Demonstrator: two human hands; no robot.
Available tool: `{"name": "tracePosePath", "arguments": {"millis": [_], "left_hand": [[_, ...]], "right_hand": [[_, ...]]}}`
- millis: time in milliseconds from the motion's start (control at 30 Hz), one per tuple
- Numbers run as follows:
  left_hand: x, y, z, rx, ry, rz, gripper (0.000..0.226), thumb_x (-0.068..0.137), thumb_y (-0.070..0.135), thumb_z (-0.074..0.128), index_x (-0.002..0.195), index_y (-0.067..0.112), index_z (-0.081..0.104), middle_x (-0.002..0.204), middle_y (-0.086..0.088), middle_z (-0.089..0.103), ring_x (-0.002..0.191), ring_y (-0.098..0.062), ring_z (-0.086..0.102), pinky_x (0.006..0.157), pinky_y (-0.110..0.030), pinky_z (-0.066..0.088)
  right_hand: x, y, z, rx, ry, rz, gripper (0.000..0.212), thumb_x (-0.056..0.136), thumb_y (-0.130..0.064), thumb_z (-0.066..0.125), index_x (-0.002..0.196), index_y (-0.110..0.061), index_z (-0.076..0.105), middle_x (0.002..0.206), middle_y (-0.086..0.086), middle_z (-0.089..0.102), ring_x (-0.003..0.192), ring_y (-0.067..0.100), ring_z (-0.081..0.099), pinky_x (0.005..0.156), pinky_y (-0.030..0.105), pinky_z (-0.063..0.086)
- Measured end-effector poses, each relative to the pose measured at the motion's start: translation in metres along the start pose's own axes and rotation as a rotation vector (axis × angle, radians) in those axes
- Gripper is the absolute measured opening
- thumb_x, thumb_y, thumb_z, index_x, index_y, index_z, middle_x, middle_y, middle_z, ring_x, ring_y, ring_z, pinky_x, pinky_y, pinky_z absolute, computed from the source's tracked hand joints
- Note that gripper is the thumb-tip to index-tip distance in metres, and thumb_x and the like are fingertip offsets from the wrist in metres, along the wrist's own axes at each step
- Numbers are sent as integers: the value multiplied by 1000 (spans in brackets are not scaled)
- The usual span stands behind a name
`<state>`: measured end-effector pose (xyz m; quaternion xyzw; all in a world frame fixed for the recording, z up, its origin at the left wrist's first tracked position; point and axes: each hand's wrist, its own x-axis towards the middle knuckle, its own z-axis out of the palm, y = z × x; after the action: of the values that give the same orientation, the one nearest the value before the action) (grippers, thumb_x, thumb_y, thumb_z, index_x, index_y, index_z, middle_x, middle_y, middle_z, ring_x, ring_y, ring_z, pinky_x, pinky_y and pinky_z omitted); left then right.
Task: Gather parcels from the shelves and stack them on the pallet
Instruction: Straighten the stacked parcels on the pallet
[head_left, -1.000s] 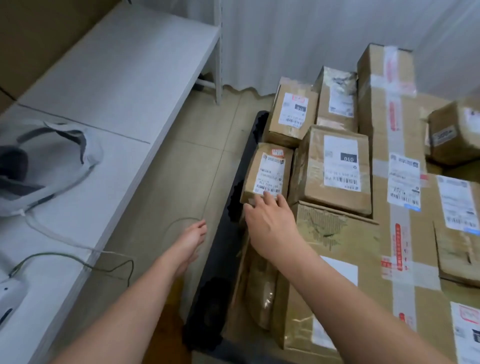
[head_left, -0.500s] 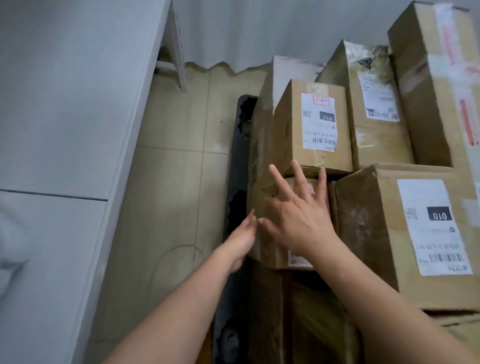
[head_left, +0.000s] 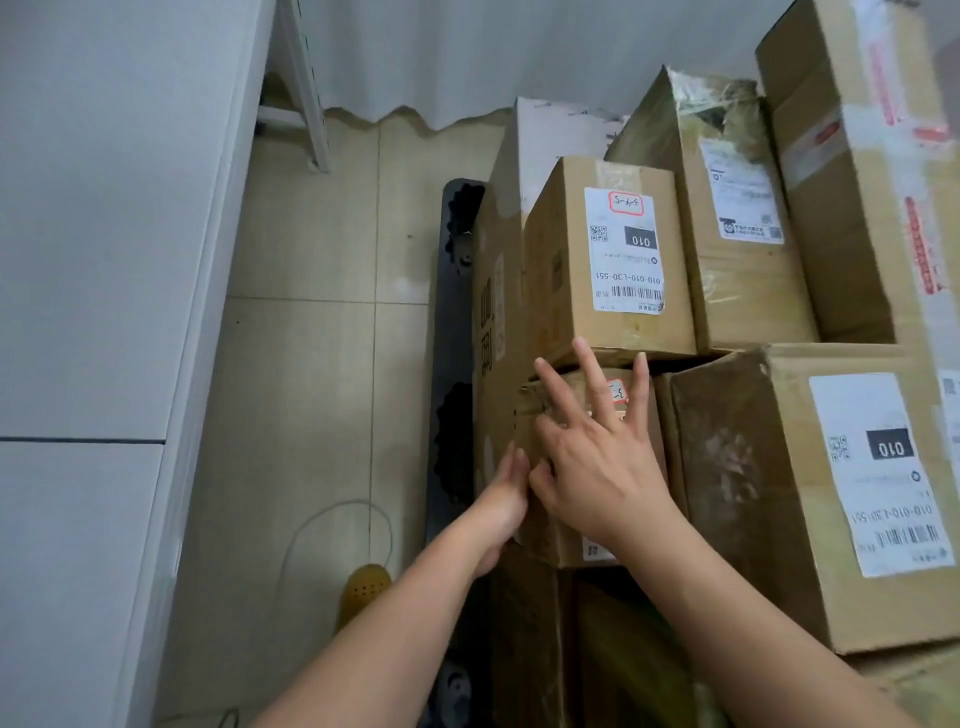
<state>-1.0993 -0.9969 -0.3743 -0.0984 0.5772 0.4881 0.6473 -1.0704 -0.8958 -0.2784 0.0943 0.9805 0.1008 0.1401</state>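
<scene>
A small brown cardboard parcel (head_left: 563, 525) sits on the stack at the pallet's left side. My right hand (head_left: 592, 457) lies flat on its top with fingers spread and straight. My left hand (head_left: 501, 499) presses straight fingers against its left side face. Behind it stands a labelled box (head_left: 613, 260), and a bigger labelled box (head_left: 810, 493) lies to its right. The black pallet (head_left: 454, 322) shows as a dark edge along the stack's left. More taped parcels (head_left: 748, 218) rise at the back right.
A white shelf unit (head_left: 104, 260) runs down the left side, its leg (head_left: 306, 93) at the back. Tiled floor (head_left: 311, 364) lies between shelf and pallet, with a thin white cable (head_left: 332, 519) and a yellow shoe (head_left: 363, 587). A grey curtain (head_left: 467, 52) hangs behind.
The view has moved closer and lower over the stack. My left hand came up from beside the pallet to the small parcel's side. My right hand now lies spread on its top.
</scene>
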Motion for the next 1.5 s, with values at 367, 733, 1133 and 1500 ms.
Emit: {"name": "tracePosePath", "arguments": {"millis": [367,733,1133,1500], "left_hand": [[16,81,-19,-117,109,236,61,91,74,32,146,61,9,161,14,20,147,-20,26,116,-55,23],[75,127,1,17,30,183,109,40,109,27,140,68,13,160,12,25,146,-21,27,115,-56,26],[51,140,15,91,164,204,103,58,90,10,152,49,-5,165,5,-7,152,-19,-3,119,-58,7],[16,152,18,138,374,337,59,101,59,17,155,41,4,165,7,6,151,-23,7,122,-50,10]], "right_hand": [[49,40,-51,216,128,237,62,88,-58,47,147,-49,30,163,4,8,149,40,-3,113,68,0],[85,98,-42,502,-360,525,89,65,-97,30,134,-71,-21,156,-9,-37,139,39,-37,103,81,-3],[89,95,-42,556,-364,554,87,68,-91,39,135,-72,-15,155,-10,-38,138,37,-41,103,80,-7],[50,137,-100,469,-219,545,72,92,-69,36,151,-50,-1,163,-5,-18,148,28,-24,115,65,-5]]}}
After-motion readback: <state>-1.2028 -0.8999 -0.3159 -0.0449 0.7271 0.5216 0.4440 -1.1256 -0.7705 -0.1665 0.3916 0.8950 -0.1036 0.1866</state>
